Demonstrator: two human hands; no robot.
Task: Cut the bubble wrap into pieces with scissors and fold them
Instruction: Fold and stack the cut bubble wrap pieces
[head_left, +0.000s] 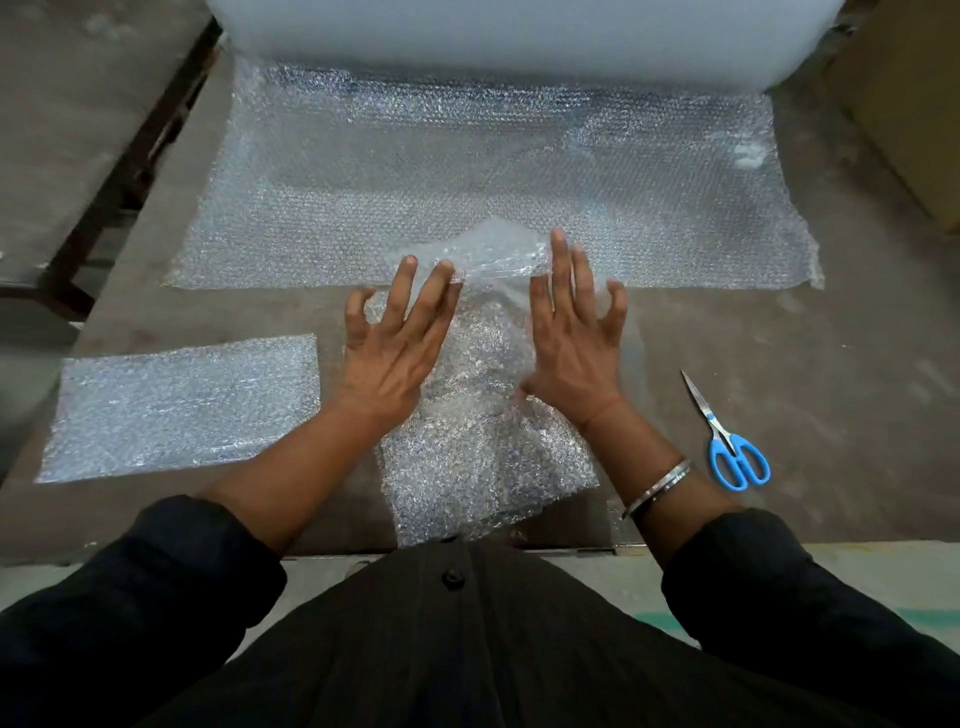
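A cut piece of bubble wrap (483, 441) lies crumpled on the table in front of me. My left hand (395, 343) and my right hand (571, 332) lie on it side by side, fingers spread and straight, with the piece's far edge bunched up between the fingertips. Blue-handled scissors (727, 441) rest shut on the table to the right of my right forearm. A folded piece of bubble wrap (182, 405) lies flat at the left. The big roll of bubble wrap (519, 36) stands at the back with its unrolled sheet (493, 182) spread toward me.
The brown table surface (779, 338) shows bare at the right. A cardboard box (904, 104) stands at the far right. A dark wooden frame (130, 156) runs along the left side. The table's near edge (571, 553) is close to my body.
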